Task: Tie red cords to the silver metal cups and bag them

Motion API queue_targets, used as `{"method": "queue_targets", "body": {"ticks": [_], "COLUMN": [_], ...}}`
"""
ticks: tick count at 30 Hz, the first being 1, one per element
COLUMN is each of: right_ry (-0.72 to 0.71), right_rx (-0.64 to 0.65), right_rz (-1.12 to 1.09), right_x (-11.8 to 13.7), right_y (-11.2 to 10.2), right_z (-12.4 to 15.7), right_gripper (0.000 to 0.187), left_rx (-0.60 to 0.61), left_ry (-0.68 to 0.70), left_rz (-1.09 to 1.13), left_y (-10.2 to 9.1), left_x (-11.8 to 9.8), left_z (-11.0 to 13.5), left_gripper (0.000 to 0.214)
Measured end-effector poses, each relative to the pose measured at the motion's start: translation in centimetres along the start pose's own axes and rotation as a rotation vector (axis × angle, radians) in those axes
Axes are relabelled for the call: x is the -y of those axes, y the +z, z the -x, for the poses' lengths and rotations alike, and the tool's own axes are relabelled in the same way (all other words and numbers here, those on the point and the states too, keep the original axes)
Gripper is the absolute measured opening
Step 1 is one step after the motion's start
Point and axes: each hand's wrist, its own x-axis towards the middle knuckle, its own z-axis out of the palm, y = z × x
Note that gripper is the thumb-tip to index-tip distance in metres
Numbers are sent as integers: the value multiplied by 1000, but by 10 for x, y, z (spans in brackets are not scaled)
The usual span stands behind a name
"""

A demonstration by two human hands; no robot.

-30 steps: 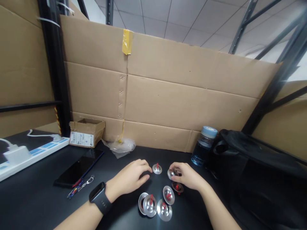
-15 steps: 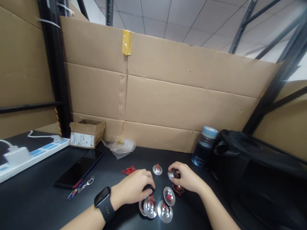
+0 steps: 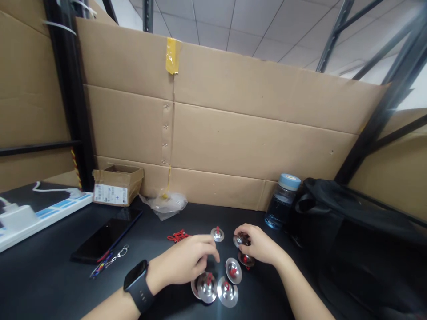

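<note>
Several small silver discs with red centres (image 3: 227, 291) lie on the black table (image 3: 50, 284) in front of me. My left hand (image 3: 182, 264), with a black watch on the wrist, hovers over the nearest discs with its fingers curled and pinched together; what they hold is hidden. My right hand (image 3: 258, 244) is closed on one silver disc (image 3: 239, 240), just above another disc (image 3: 246, 259). A single disc (image 3: 217, 234) stands apart behind my hands. A small pile of red pieces (image 3: 176, 235) lies left of it.
A blue-capped bottle (image 3: 283, 202) and a black bag (image 3: 350, 231) stand on the right. On the left lie a dark phone (image 3: 106, 233), keys (image 3: 108, 260), a small cardboard box (image 3: 116, 184), a white power strip (image 3: 43, 213) and a crumpled plastic bag (image 3: 166, 203). Cardboard walls close off the back.
My left hand has drawn back from the far disc toward me, uncovering the red pieces, and now pinches above the near discs. My right hand has stayed on its disc.
</note>
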Motion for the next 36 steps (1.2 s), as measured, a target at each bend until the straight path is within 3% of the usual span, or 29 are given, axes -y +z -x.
{"method": "queue_targets", "body": {"ticks": [2,9,16,20,24,27,36], "right_ry": [-3,-2,-58,-205,-328,-349,-278], "right_rx": [1,6,-109,-179,-91,-58,-92], "right_rz": [-3,-9,-81,-144,-250,-274,-310], "right_x": [0,2,14,40,74,86,78], "right_y": [0,-1,-5,-7,-2,8,25], "right_z": [0,1,-2,0,7,9,4], "right_gripper": [36,34,39,28,24,24,21], "left_rx": [-16,117,108,-24,-243,-353,-362], "left_ry": [-6,20,14,-12,-24,-20,-13], "left_rz": [14,-1,35,8,-5,0,-6], "left_y": [-3,-2,0,-5,-7,-5,5], "left_x": [-4,-2,0,-2,-4,-3,-3], "left_z": [0,4,1,-1,-3,-4,-6], "left_gripper": [42,16,21,27,21,15,12]}}
